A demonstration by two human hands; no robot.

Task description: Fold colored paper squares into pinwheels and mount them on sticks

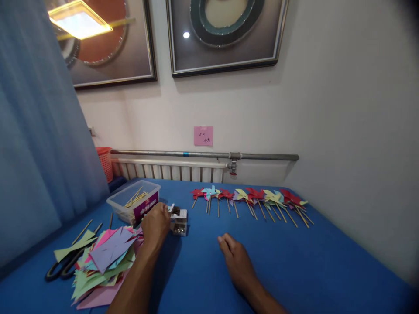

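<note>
My left hand (156, 224) reaches over the blue table to a small clear box of metal pins (179, 222); its fingers are curled at the box's left side, and what they pinch is hidden. My right hand (236, 257) lies flat on the blue tablecloth (294, 261) with fingers loosely stretched, holding nothing. A stack of cut coloured paper squares (104, 261) lies under my left forearm. A row of finished paper pinwheels on wooden sticks (252, 198) lies along the far side of the table.
A clear plastic tub holding wooden sticks (134, 201) stands behind my left hand. Black scissors (63, 268) and loose sticks lie at the left edge. A radiator and pipe (203, 155) run along the wall, with a red basket (104, 162) and a blue curtain (39, 131) at left.
</note>
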